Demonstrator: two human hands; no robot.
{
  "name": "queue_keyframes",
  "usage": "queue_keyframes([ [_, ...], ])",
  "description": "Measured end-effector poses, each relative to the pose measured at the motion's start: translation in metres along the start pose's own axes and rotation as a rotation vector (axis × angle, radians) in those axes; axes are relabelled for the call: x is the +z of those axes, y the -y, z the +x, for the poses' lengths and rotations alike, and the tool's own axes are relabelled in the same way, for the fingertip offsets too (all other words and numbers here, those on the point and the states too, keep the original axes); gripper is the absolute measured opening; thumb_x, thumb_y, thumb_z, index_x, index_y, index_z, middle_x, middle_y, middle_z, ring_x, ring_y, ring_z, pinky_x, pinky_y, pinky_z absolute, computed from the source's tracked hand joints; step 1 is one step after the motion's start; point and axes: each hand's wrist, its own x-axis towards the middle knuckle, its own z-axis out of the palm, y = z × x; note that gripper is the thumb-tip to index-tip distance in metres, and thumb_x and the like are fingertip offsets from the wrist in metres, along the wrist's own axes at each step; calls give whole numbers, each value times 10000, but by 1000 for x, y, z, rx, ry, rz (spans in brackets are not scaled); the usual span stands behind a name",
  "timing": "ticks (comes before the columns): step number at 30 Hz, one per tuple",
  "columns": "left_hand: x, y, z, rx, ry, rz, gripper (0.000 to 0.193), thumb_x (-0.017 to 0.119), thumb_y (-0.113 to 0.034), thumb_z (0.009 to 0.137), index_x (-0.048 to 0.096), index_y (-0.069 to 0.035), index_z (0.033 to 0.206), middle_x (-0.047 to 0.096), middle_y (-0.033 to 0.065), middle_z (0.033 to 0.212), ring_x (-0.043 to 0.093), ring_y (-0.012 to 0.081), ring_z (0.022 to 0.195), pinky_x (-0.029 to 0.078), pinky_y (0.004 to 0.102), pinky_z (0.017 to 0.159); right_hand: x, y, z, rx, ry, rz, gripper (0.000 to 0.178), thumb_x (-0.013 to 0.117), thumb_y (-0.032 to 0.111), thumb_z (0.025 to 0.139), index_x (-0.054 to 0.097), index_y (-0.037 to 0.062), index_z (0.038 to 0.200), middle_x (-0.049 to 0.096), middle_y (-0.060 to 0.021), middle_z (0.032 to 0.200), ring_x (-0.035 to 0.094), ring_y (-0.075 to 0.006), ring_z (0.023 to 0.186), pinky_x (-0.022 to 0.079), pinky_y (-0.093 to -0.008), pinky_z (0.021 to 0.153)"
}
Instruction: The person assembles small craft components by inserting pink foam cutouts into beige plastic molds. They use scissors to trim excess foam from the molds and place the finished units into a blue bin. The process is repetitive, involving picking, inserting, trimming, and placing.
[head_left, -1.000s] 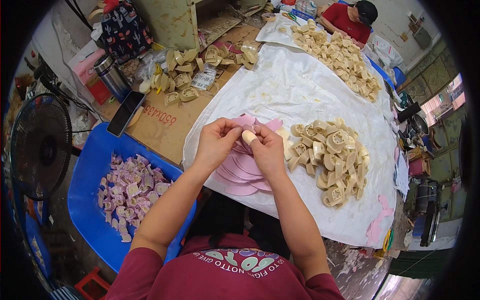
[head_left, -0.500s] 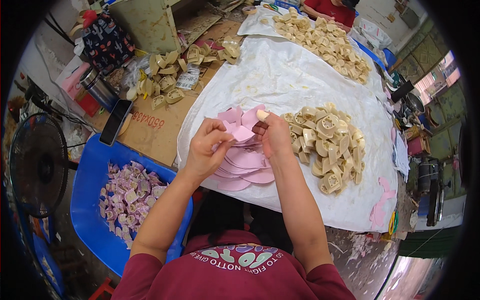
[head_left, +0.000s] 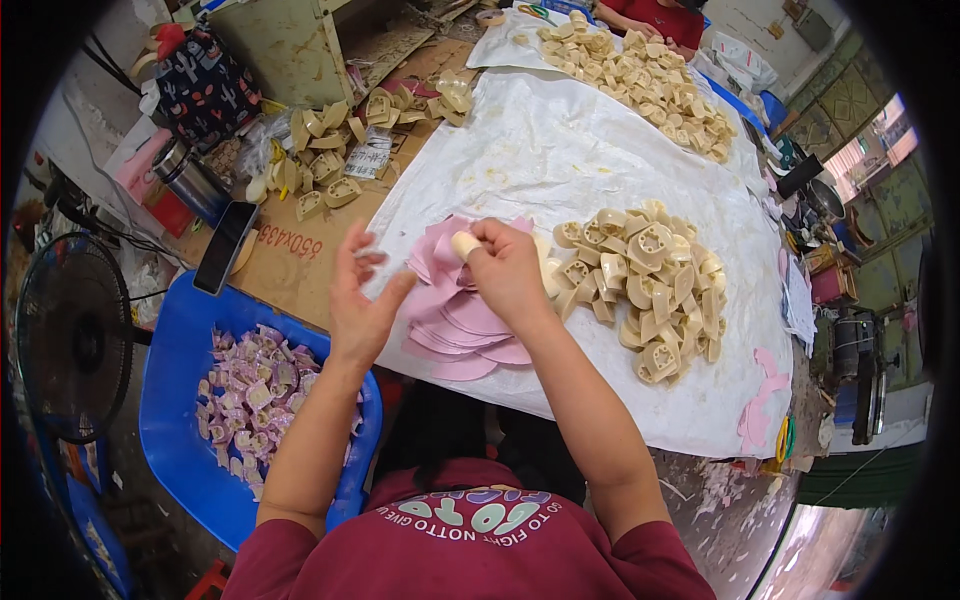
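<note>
My left hand (head_left: 362, 295) is raised at the left edge of the pink pieces, its fingers apart and nothing in them. My right hand (head_left: 508, 272) is curled closed over the right side of the stack of thin pink sheet pieces (head_left: 460, 325). A cream cover sits on a fingertip (head_left: 465, 245) of that hand, probably the thumb. What the right fingers hold, if anything, is hidden. Just right of them lies a heap of beige moulded plastic pieces (head_left: 655, 285) with holes in their faces.
A white woven sheet (head_left: 540, 130) covers the table. To the left are a blue tub (head_left: 180, 400) of pink-wrapped pieces (head_left: 255, 395), a phone (head_left: 225, 245), a steel flask (head_left: 190, 178) and a fan (head_left: 80, 335). Another person in red (head_left: 665, 18) sits beyond a far beige heap (head_left: 635, 85).
My hands were together over a pink piece. The left has let go, opened and moved left; the right has shifted left and curled closed.
</note>
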Motion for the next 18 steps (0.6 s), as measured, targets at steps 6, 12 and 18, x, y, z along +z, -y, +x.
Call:
queue_keyframes([
  [6,20,-11,1,323,-74,325,430,699,-109,811,562,-13,1207,615,128,1060,587,199,924,469,343,828,17,-6,-8,-76,15,-185,122,615,97,857,631,-24,860,617,-80,637,552,-107,554,440,-281,512],
  [12,27,37,-16,-183,9,26,273,617,-39,840,610,-11,1112,578,-7,669,504,72,576,444,227,575,4,-35,4,38,-95,179,77,597,38,854,626,-27,881,622,-41,665,553,-80,567,437,-256,502],
  [18,20,33,-16,-62,-152,-4,382,593,-22,816,546,-11,1195,588,69,951,557,162,875,446,282,833,-14,-25,9,-31,-183,133,58,594,28,856,619,-19,877,588,-4,684,498,-38,583,399,-219,510],
])
